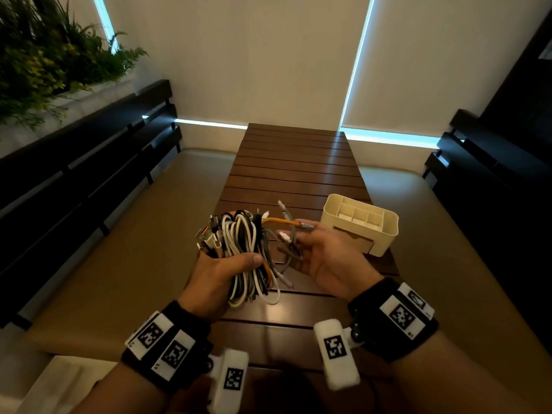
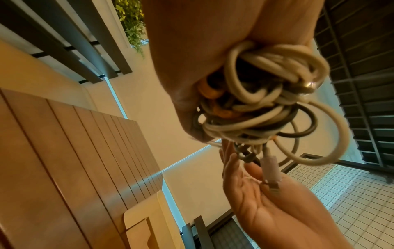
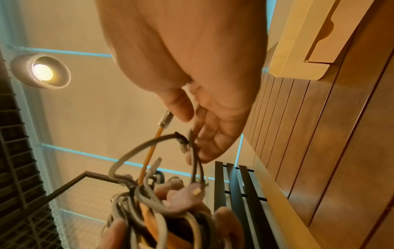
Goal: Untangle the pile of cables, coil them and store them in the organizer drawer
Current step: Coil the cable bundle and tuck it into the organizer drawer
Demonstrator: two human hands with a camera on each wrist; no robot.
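My left hand [image 1: 227,267] grips a tangled bundle of cables [image 1: 242,252], white, grey, black and orange, above the near part of the wooden table [image 1: 298,162]. Its loops bulge under the palm in the left wrist view as the bundle [image 2: 262,101]. An orange cable [image 1: 280,221] runs right from the bundle; my right hand [image 1: 313,243] pinches its metal plug end [image 3: 165,119] with the thumb. A grey cable [image 3: 132,151] loops over that hand's fingers. The cream organizer [image 1: 361,225] stands on the table just right of my right hand, its drawer [image 1: 355,240] closed.
Tan cushioned benches [image 1: 143,234] run along both sides of the slatted table, backed by dark slatted rails [image 1: 89,162]. A green plant [image 1: 44,55] hangs at the upper left. A ceiling lamp [image 3: 40,70] shows in the right wrist view.
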